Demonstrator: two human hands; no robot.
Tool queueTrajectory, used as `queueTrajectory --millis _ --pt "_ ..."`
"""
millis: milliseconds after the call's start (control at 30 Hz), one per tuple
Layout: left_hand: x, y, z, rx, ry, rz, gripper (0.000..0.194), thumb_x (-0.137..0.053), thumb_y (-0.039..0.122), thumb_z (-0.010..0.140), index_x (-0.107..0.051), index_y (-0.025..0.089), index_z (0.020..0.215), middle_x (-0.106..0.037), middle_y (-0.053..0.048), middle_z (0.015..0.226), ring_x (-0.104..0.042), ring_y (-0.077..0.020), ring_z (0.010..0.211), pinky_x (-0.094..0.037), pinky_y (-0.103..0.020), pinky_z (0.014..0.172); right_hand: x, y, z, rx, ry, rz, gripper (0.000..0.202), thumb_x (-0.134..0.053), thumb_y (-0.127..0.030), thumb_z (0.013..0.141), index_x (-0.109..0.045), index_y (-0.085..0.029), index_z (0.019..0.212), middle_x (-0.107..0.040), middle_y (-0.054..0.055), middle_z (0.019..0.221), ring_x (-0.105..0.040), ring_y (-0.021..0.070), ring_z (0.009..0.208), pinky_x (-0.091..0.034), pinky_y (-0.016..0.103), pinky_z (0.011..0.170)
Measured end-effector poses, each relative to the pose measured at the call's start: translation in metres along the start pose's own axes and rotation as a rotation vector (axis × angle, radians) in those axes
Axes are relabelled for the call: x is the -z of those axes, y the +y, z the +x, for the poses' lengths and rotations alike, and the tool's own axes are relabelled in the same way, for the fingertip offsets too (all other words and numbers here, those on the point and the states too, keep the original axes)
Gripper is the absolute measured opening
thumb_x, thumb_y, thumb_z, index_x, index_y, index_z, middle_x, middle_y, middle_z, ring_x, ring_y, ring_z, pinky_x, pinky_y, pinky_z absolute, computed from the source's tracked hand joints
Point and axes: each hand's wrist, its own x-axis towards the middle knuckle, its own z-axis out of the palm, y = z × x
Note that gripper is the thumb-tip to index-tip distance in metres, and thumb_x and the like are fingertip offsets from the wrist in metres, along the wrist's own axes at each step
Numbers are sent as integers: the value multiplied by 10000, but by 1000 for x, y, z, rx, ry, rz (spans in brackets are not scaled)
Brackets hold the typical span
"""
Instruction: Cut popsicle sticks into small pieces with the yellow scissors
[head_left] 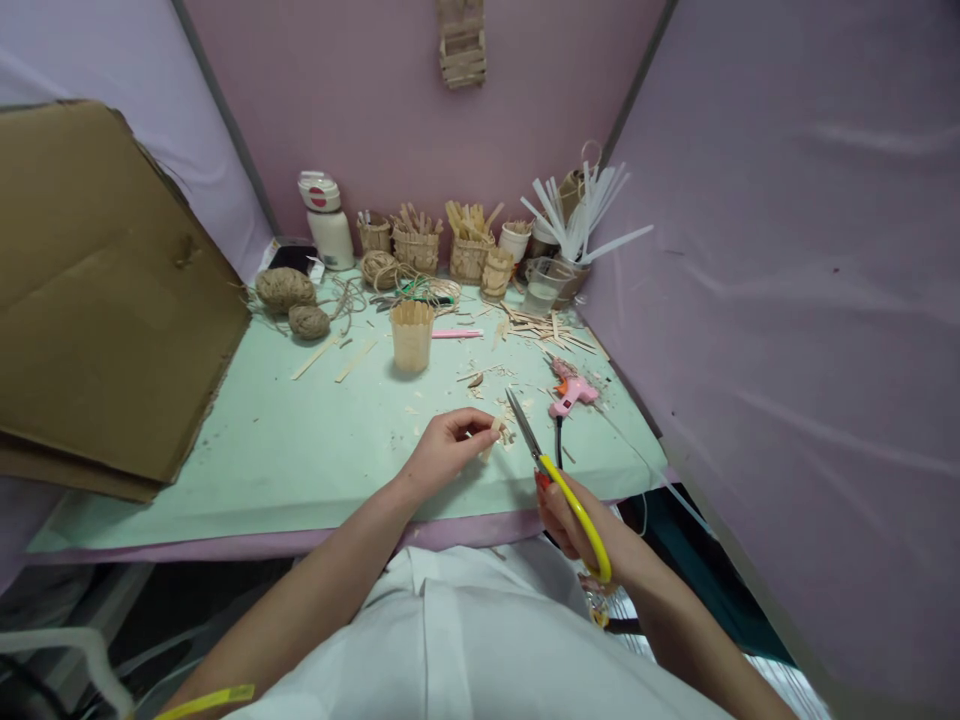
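Note:
My left hand [454, 445] is closed in a pinch on a small piece of wooden stick [496, 427], just above the near part of the table. Small wood scraps lie on the table close to its fingertips. My right hand [566, 515] grips yellow-handled scissors [551, 465] near the table's front edge. The blades point up and to the left, a little apart from the left fingertips. Beyond my hands stands a cup made of wooden sticks [412, 340]. To the right lies a pink glue gun [572, 388] with a dark cord.
Twine balls [285, 290] sit at the back left by a white bottle [330, 225]. Stick-filled baskets [416, 247] and a holder of white glue sticks [581, 230] line the back. Loose sticks [544, 325] lie right. Cardboard [112, 300] leans at left.

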Motion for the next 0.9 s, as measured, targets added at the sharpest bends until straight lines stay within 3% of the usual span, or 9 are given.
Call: queueTrajectory --millis 133,433,533,633,767,900 --pt "1 -2 1 -26 47 -4 216 -715 360 714 -707 154 777 -642 -12 703 -534 -120 651 -408 -247 647 -1 -1 2 -69 -126 86 548 -340 -756 851 -415 -222 753 -327 -71 565 -249 79 438 -229 201 372" --pt "1 -3 2 33 138 -82 309 -790 385 619 -658 149 770 -606 12 659 -522 -106 623 -419 -248 631 -5 -1 1 -92 -105 204 491 -394 -710 863 -420 -224 802 -325 -74 602 -251 81 465 -214 190 394" --pt "0 -6 2 -24 133 -56 261 -759 346 664 -629 158 789 -596 14 678 -528 -105 639 -420 -241 637 -3 -4 7 -68 -19 137 393 -453 -605 884 -414 -221 807 -354 -71 606 -283 84 471 -246 199 400" --pt "-2 -10 0 -113 138 16 217 -716 312 718 -595 180 840 -599 16 722 -543 -109 672 -425 -238 654 0 -10 20 19 137 29 320 -582 -492 819 -427 -212 811 -452 -40 650 -371 100 503 -311 220 420" --pt "-4 -12 -3 -179 139 135 177 -681 292 752 -562 194 839 -603 16 736 -554 -115 681 -429 -245 667 1 -19 45 179 294 43 338 -640 -448 775 -446 -202 900 -621 38 801 -463 119 542 -389 256 491" --pt "-4 -11 -6 -186 117 201 174 -676 311 756 -559 194 809 -606 14 730 -548 -119 660 -419 -247 637 -5 -23 64 269 343 85 398 -663 -483 742 -400 -221 883 -666 47 851 -519 130 568 -433 275 538"
